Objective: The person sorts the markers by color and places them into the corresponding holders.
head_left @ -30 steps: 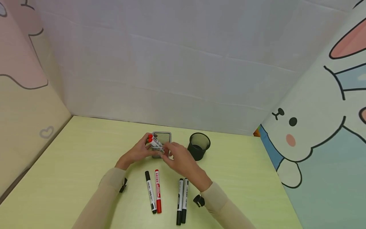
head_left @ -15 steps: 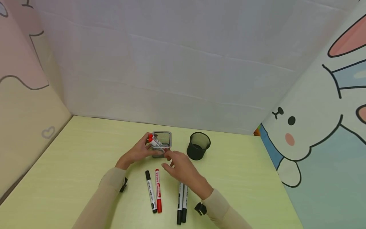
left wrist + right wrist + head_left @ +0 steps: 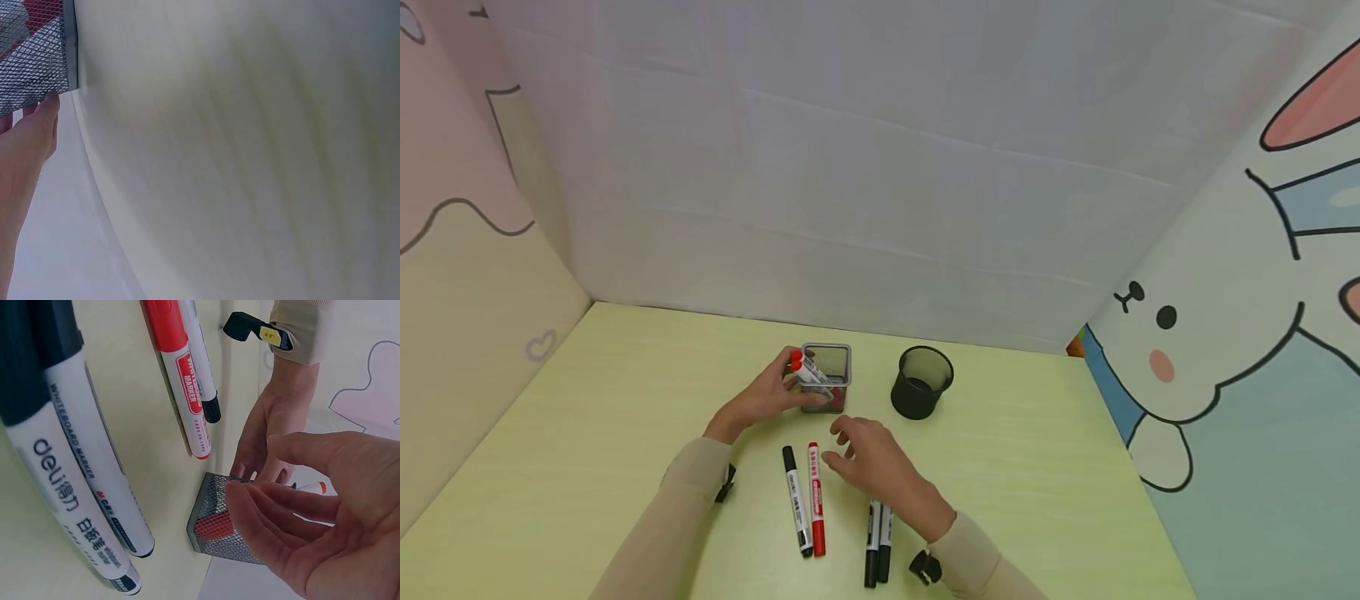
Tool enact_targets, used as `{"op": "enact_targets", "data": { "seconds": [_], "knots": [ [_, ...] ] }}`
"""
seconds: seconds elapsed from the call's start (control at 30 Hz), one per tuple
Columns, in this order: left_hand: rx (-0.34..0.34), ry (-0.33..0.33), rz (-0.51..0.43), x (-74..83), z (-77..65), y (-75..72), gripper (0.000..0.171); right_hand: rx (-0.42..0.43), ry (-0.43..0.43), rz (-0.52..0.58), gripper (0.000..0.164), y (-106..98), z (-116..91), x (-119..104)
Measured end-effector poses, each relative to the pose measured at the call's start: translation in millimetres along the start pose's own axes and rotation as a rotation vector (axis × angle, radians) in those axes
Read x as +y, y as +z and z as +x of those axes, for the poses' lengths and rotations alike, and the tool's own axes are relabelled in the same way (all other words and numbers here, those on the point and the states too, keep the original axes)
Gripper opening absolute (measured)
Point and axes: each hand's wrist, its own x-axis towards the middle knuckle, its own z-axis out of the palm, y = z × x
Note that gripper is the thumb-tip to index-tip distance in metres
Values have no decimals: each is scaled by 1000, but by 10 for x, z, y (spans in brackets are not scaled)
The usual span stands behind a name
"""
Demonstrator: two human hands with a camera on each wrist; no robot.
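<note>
My left hand [image 3: 763,396] grips a silver mesh pen holder [image 3: 837,402] by its left side, thumb across the front. Two red-capped white markers [image 3: 812,372] lean in it, caps up at the left rim. In the left wrist view, fingertips press the holder's mesh wall [image 3: 37,69], with red and white showing through. My right hand [image 3: 878,458] hovers just in front of the holder, fingers loosely bent and apart from the thumb, holding nothing. Below it lie two black-and-white whiteboard markers [image 3: 872,542], their upper ends hidden by the hand.
Between my forearms, a red marker [image 3: 816,500] and a black-capped marker [image 3: 797,500] lie side by side on the pale yellow table [image 3: 647,367]. A round black mesh cup [image 3: 914,400] stands right of the pen holder. A white wall [image 3: 850,208] rises behind the table.
My right hand has drawn back from the pen holder toward me, leaving the markers in it. The left hand keeps its grip in nearly the same place.
</note>
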Motion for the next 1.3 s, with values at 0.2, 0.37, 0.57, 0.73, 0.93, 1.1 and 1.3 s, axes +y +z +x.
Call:
{"op": "enact_targets", "data": {
  "seconds": [0.2,0.37,0.57,0.73,0.93,1.1,1.3],
  "knots": [
    [-2,-1,-11,6,7,9,85,-30,59,29,32,103,-23,1],
    [-8,4,-25,9,4,2,83,-46,81,44,32,184,-36,-19],
    [-9,7,-30,1,7,-12,82,-45,91,44,31,281,-29,-19],
    [-3,0,-22,-3,-4,-19,84,-66,135,47,30,357,-5,-27],
    [-14,-3,-32,0,0,-9,82,-70,176,54,29,428,3,-29],
    [-15,-22,-22,79,-8,4,82,-62,178,78,28,396,-9,-45],
    [-27,-24,-17,176,9,-5,83,-53,171,113,25,313,-29,-78]
  ]
}}
